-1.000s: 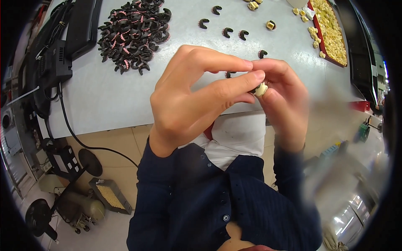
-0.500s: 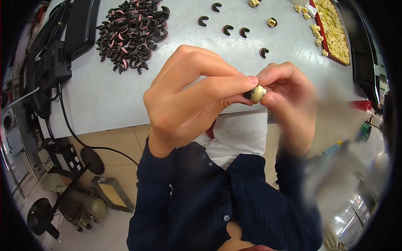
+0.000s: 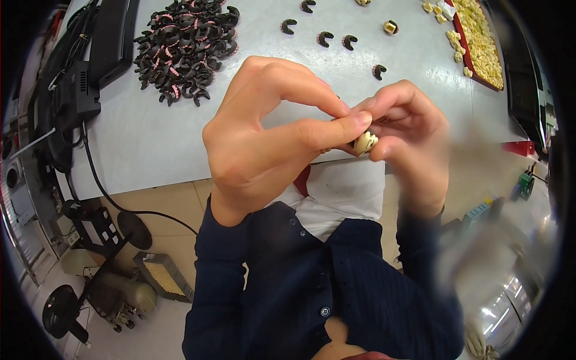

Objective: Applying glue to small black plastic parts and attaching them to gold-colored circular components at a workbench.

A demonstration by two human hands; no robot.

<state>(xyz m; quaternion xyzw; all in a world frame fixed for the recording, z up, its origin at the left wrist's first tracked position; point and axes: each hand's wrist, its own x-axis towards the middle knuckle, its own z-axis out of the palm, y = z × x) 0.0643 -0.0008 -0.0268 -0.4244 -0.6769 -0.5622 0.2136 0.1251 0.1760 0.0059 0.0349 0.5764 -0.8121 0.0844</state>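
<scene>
Left hand (image 3: 261, 132) pinches a cream piece (image 3: 365, 143); I cannot tell whether the right hand (image 3: 417, 135) grips it

Through the camera I watch a pale grey desk (image 3: 138, 150) carrying a heap of black curved pieces (image 3: 186, 51), several loose black pieces (image 3: 325, 39), some cream pieces (image 3: 454, 42), a red tray (image 3: 465, 47) and, leftward, a black box (image 3: 114, 39).

Dark markings are being shown on a cream piece (image 3: 365, 144) near centre, toward two o'clock. Farther out that way, pale yellow pieces (image 3: 483, 42) are being framed by a red tray (image 3: 465, 43). Black curved pieces (image 3: 186, 48) edged in pink are being displayed at eleven o'clock against a grey tabletop (image 3: 144, 144); plain navy clothing (image 3: 288, 270) is being worn at six.
</scene>
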